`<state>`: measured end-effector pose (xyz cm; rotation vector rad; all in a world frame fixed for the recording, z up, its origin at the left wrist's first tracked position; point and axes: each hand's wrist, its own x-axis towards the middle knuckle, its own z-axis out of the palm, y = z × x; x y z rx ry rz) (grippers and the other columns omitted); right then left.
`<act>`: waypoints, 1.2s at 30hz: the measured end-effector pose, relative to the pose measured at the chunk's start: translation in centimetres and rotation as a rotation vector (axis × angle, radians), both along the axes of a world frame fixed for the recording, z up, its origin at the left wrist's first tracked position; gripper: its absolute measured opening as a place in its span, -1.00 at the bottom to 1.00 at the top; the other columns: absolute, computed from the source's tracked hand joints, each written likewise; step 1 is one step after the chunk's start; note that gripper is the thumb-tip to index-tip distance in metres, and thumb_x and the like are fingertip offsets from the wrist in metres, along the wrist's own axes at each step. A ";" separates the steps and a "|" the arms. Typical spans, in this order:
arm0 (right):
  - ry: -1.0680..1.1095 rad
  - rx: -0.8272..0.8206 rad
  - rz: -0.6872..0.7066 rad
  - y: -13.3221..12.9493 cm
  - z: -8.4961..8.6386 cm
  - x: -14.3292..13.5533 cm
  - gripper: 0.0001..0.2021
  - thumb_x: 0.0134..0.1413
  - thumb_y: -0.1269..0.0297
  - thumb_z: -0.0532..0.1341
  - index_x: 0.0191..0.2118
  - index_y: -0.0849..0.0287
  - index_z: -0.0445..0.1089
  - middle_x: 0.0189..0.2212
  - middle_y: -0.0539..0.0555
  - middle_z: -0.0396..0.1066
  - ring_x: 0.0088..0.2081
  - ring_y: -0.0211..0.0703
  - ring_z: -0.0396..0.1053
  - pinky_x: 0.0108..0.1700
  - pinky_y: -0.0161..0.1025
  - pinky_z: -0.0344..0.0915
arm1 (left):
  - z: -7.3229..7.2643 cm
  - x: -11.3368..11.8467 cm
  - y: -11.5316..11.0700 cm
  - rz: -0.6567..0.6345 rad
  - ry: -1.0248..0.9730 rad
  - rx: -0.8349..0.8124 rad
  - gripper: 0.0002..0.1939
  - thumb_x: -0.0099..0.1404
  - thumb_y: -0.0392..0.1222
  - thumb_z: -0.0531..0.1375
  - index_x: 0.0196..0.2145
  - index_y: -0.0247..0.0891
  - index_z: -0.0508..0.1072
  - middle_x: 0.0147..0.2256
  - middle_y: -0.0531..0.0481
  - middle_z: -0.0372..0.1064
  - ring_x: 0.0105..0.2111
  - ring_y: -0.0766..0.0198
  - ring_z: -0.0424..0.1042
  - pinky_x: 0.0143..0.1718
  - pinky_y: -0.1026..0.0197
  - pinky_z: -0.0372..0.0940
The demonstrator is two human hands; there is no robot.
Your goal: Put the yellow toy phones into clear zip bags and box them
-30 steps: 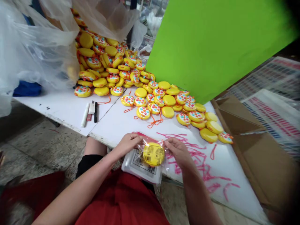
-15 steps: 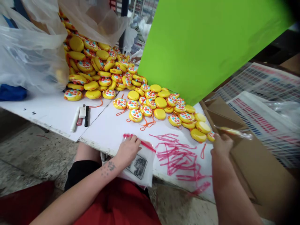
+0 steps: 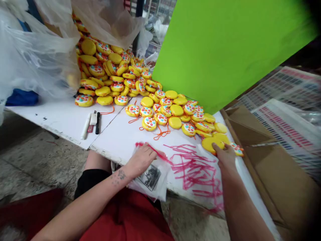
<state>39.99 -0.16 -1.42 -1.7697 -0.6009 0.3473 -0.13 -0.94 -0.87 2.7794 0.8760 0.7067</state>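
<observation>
Near the table's front edge, my left hand (image 3: 142,160) pinches the top of a clear zip bag (image 3: 149,177) with a pink seal and a black printed label. At the right end of the pile, my right hand (image 3: 225,154) has its thumb and fingers round a yellow toy (image 3: 210,144). Other yellow oval toys (image 3: 175,122), some showing white faces with coloured dots and orange cords, spread across the white table (image 3: 125,133) and heap up at the back left.
A tall green board (image 3: 220,50) stands behind the pile. An open cardboard box (image 3: 281,170) is at the right. Markers (image 3: 97,123) lie front left, beneath plastic sheeting (image 3: 42,57). Pink scribbles mark the tabletop.
My right hand has moved left from the cardboard box, where it held a wrapped toy, to the loose toys. That wrapped toy no longer shows. My left hand stays at the bag.
</observation>
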 end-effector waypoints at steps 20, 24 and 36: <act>0.212 -0.009 0.956 -2.4 5.5 -14.6 -0.49 -0.27 0.24 0.41 -0.10 0.05 0.31 -0.13 0.07 0.37 -0.12 -0.08 0.37 -0.15 -0.17 0.38 | -0.1 -0.2 0.0 0.156 -0.048 -0.151 -0.63 0.36 -0.20 -0.02 0.10 -0.33 0.16 -0.16 -0.14 0.34 -0.16 0.14 0.23 -0.05 0.00 0.01; 0.200 -0.081 0.915 -1.8 4.3 -16.9 -0.47 -0.20 0.16 0.38 -0.04 0.09 0.28 -0.10 0.10 0.38 -0.14 -0.06 0.38 -0.13 -0.11 0.38 | -0.3 -0.2 0.0 0.085 0.007 -0.092 -0.78 0.35 -0.27 -0.02 -0.10 -0.20 0.35 -0.26 -0.04 0.35 -0.17 0.17 0.21 -0.05 0.00 -0.03; -0.141 -0.218 1.152 -2.1 1.9 -21.8 -0.55 0.11 -0.01 0.09 0.05 0.09 0.33 0.01 0.12 0.34 0.05 -0.06 0.27 0.10 -0.05 0.19 | -0.2 -0.7 -0.2 0.130 -0.106 0.001 -0.85 0.36 -0.18 0.03 -0.22 -0.20 0.37 -0.29 0.00 0.35 -0.20 0.21 0.20 -0.07 0.08 0.02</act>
